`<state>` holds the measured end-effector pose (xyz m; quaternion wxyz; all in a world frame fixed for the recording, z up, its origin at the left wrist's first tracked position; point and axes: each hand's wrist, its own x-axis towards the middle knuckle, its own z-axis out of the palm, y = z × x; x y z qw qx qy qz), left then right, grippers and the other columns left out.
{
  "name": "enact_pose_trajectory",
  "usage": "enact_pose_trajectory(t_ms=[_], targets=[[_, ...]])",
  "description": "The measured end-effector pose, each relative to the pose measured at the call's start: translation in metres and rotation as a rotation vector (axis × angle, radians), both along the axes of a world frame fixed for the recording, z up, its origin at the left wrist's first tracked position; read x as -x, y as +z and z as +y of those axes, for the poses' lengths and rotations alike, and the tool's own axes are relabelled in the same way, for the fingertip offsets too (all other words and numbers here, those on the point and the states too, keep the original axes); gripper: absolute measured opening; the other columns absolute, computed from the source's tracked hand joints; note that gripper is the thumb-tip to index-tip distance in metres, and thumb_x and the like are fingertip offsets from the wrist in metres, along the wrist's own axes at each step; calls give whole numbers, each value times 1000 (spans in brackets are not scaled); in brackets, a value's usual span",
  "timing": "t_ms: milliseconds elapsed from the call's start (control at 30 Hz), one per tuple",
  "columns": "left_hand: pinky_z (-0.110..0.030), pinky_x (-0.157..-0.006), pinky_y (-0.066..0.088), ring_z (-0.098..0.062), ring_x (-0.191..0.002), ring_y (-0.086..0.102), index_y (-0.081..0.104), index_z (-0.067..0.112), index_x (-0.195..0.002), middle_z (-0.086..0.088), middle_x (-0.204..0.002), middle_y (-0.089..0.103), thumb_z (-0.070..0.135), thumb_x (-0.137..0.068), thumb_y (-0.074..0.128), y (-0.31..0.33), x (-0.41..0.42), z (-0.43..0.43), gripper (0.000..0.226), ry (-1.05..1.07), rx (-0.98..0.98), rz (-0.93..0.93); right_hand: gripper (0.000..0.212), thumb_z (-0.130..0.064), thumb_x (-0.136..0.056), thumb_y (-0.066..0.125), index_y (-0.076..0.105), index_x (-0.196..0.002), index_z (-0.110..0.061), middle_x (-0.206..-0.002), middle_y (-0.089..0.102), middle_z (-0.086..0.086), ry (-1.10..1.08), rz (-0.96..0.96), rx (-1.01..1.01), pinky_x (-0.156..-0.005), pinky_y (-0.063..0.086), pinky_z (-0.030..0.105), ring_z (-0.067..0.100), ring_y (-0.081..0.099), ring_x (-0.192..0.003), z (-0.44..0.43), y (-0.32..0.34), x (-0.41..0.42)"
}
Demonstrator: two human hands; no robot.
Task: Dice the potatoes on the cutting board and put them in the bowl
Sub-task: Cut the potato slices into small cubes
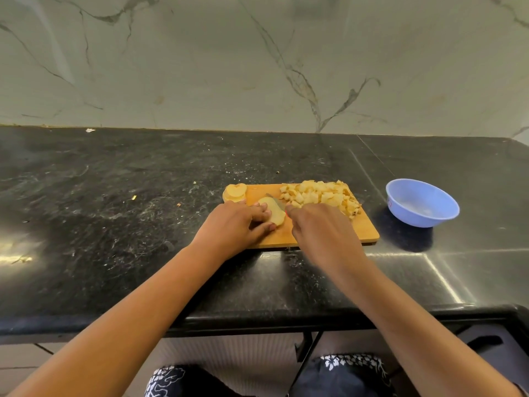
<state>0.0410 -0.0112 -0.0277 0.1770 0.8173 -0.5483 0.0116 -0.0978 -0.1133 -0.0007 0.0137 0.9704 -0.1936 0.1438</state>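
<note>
Dark counter (114,210): potato (276,213) (held), knife (275,202), board (363,228)

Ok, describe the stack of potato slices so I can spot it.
Find the rectangular wooden cutting board on the black stone counter. The stack of round yellow potato slices sits on its far left corner. Unlike the diced heap further right, it is whole rounds.

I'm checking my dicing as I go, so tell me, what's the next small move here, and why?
Probably press the knife down through the potato piece. The left hand grips that piece on the cutting board, and the right hand holds the knife with its blade at the piece's far edge. The diced pile can wait; the bowl shows no potato yet.
</note>
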Motion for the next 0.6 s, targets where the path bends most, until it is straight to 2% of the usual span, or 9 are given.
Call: enact_pose_trajectory(t_ms=[100, 233, 400, 500, 600], targets=[[-28, -107, 35, -9, -131, 42, 57, 25, -130, 8, -138, 50, 45, -93, 52, 1, 1, 1, 42, 5, 4, 0, 44, -19, -100, 36, 39, -143, -25, -85, 49, -5, -21, 0, -38, -60, 33, 27, 14, 47, -74, 5, -3, 23], [-26, -105, 34, -9, -131, 42, 57, 24, -130, 9, -138, 49, 45, -93, 53, 3, 3, 2, 43, 14, 4, 15, 49, -26, -101, 36, 26, -148, -27, -96, 57, -5, -9, 9, -112, -64, 39, 25, 12, 50, -79, 15, 0, 55], [-29, -105, 35, -12, -130, 45, 59, 23, -128, 7, -137, 51, 45, -92, 54, 5, 5, 4, 42, 24, 3, 34, 44, -26, -99, 40, 40, -142, -31, -103, 65, -7, -12, -7, -123, -69, 45, 27, 13, 59, -85, 20, 12, 80], [-29, -105, 37, -14, -129, 47, 59, 23, -127, 7, -137, 51, 45, -91, 55, 6, 4, 5, 43, 33, -3, 66, 39, -24, -96, 47, 52, -134, -33, -96, 70, -3, -39, -128, -112, -65, 47, 31, 17, 61, -78, 18, 18, 77], [-27, -105, 35, -14, -129, 45, 59, 23, -128, 9, -138, 49, 45, -91, 54, 6, 4, 5, 43, 34, -10, 66, 40, -20, -96, 49, 51, -134, -29, -96, 71, -1, -21, -206, -108, -66, 48, 29, 14, 60, -76, 13, 18, 49]])
